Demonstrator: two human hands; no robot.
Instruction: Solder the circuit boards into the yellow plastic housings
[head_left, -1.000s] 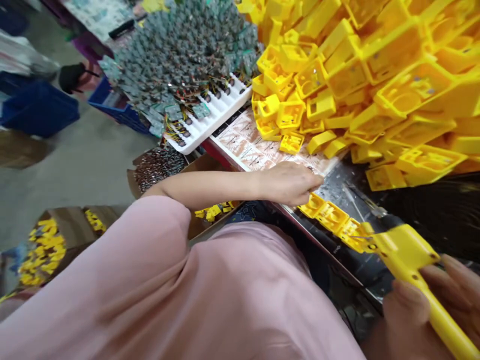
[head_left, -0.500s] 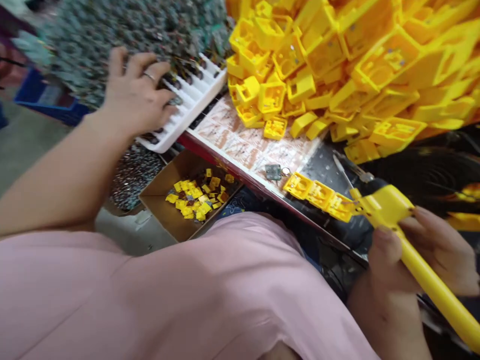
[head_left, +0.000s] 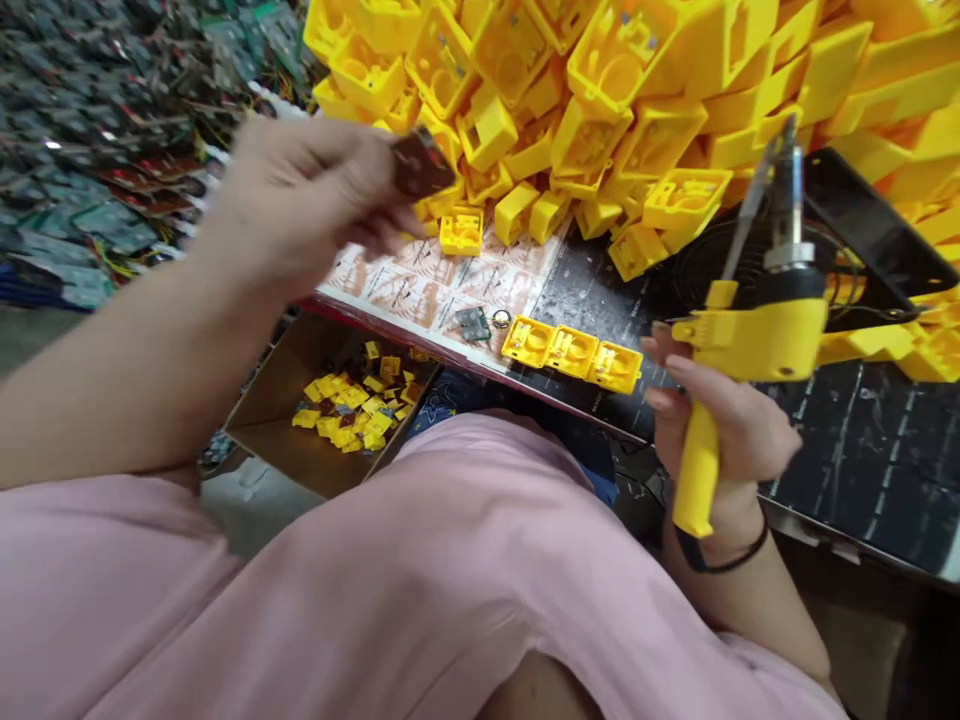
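- Both hands have moved: half a second ago the left hand (head_left: 300,205) was down on the pile of boards (head_left: 97,120), and now it is up with a brown board (head_left: 424,165).
- That left hand pinches the brown board by one edge, between thumb and finger. Its other fingers are blurry and bent below.
- Over on the other side, the right hand (head_left: 724,430) is curled around the handle of a yellow tool (head_left: 750,340). The metal tip of the tool now points up; earlier it was down by the row of yellow cases (head_left: 574,352).
- Around the right wrist is a thin black band (head_left: 724,565).
- Between the two hands, the three cases sit side by side on the black table (head_left: 840,470), hollow side up. Neither hand touches them.
- Just beside the row lie a little round part (head_left: 501,319) and a small green board (head_left: 472,323), on a patterned sheet (head_left: 375,285).
- Behind them is a big heap of yellow cases (head_left: 517,130).
- Below the table edge, a cardboard box (head_left: 259,400) holds lots of small yellow pieces (head_left: 360,405).
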